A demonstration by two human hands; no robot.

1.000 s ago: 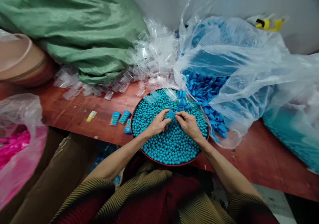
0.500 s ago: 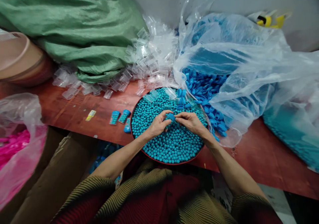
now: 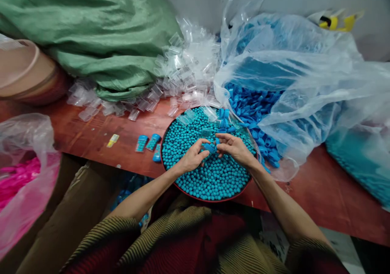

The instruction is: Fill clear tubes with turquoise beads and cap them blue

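A round red tray [image 3: 174,183] full of small blue-green balls [image 3: 210,182] sits at the table's front edge. Over its middle, my left hand [image 3: 195,155] holds a small clear container [image 3: 208,147] with blue showing in it, between thumb and fingers. Just right of it, my right hand [image 3: 232,148] pinches a small blue cap [image 3: 217,141], close beside the container. Loose blue caps [image 3: 224,117] and empty clear containers lie on the balls at the tray's back. Left of the tray are several filled containers [image 3: 153,141] with blue caps.
Clear containers [image 3: 195,69] are heaped behind the tray, beside a green sack [image 3: 106,34]. A plastic bag [image 3: 292,69] spills blue caps at the right. Far right, more balls [image 3: 353,164] lie under plastic. A brown bucket [image 3: 27,73] and bagged pink pieces [image 3: 22,176] are at left.
My right hand has drawn slightly away from the container, and its fingers have lifted, showing the blue cap. The whole view has shifted a little.
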